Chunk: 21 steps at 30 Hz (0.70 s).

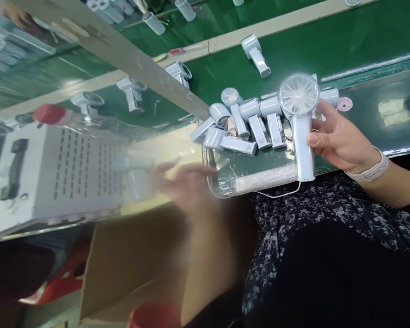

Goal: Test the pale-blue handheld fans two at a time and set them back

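Observation:
My right hand [338,136] is closed around the handle of a pale blue handheld fan [302,132], held upright with its round clear grille towards me. A thin white cable [280,196] runs near the handle's foot. To the left, my left hand [186,182] is smeared by motion above a yellowish surface. Just beyond its fingers is a blurred pale fan-like shape [136,177]; whether the hand grips it cannot be made out. Several more handheld fans [256,123] lie in a cluster between the hands, at a clear plastic tray [222,187] with a bubble-wrap roll [266,178].
A white vented metal box [71,168] with a black handle stands at left. A metal post [140,59] slants across the view. Beyond it runs a green conveyor belt [310,50] carrying spaced fans. An open cardboard box [123,255] and a red container [155,315] are below.

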Tool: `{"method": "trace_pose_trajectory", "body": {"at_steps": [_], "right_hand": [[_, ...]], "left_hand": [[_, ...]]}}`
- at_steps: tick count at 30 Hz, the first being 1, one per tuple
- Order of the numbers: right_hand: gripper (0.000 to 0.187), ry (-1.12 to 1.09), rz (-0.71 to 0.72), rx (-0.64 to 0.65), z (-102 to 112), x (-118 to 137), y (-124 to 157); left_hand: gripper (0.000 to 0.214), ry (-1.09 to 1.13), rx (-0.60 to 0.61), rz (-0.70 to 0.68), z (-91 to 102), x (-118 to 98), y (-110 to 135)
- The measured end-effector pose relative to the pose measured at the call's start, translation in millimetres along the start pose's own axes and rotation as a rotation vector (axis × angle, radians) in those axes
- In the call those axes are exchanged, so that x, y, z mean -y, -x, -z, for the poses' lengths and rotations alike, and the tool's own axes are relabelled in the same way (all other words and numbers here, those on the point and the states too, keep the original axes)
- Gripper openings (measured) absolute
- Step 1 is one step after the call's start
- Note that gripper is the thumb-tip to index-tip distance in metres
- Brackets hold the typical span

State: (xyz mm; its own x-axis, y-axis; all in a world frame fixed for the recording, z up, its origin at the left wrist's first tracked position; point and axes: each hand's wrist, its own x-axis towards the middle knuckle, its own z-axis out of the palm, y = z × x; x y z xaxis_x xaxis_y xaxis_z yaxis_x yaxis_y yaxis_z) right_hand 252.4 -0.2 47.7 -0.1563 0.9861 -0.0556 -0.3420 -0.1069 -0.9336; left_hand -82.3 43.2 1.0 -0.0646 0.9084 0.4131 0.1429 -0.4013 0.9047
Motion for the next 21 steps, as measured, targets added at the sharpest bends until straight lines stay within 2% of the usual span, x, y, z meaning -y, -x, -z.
{"method": "trace_pose_trajectory", "body": {"at_steps": [1,2,3,4,5,7,10,15,17,21], "right_hand": [[0.101,0.009,0.012,0.003,-3,-1,-1],[0.101,0.02,0.026,0.008,-5,-1,-1],[0.102,0.033,0.041,0.015,-8,-2,-1],[0.103,0.045,0.057,0.02,-11,-2,-1],[0.104,0.058,0.075,0.024,-13,-3,0],[0.107,0.082,0.117,0.029,-14,-3,1],[0.112,0.119,0.172,0.012,-14,-4,3],[0.114,0.163,0.211,-0.024,-15,-8,5],[0.115,0.167,0.226,-0.025,-18,-11,5],[0.115,0.162,0.201,0.021,-23,-15,7]], "left_hand": [[0.063,0.108,0.141,0.013,-24.3,-16,20],[0.08,0.205,0.329,0.092,-49.1,-32,39],[0.093,0.279,0.436,0.178,-72.9,-47,55],[0.094,0.343,0.511,0.232,-94.0,-58,67],[0.092,0.384,0.539,0.271,-111.4,-66,76],[0.087,0.42,0.51,0.273,-132.8,-73,84],[0.082,0.377,0.422,0.274,-138.9,-71,87],[0.091,0.304,0.354,0.386,-136.3,-72,91],[0.086,0.331,0.306,0.396,-138.4,-75,91],[0.075,0.401,0.236,0.507,-141.4,-79,85]]}}
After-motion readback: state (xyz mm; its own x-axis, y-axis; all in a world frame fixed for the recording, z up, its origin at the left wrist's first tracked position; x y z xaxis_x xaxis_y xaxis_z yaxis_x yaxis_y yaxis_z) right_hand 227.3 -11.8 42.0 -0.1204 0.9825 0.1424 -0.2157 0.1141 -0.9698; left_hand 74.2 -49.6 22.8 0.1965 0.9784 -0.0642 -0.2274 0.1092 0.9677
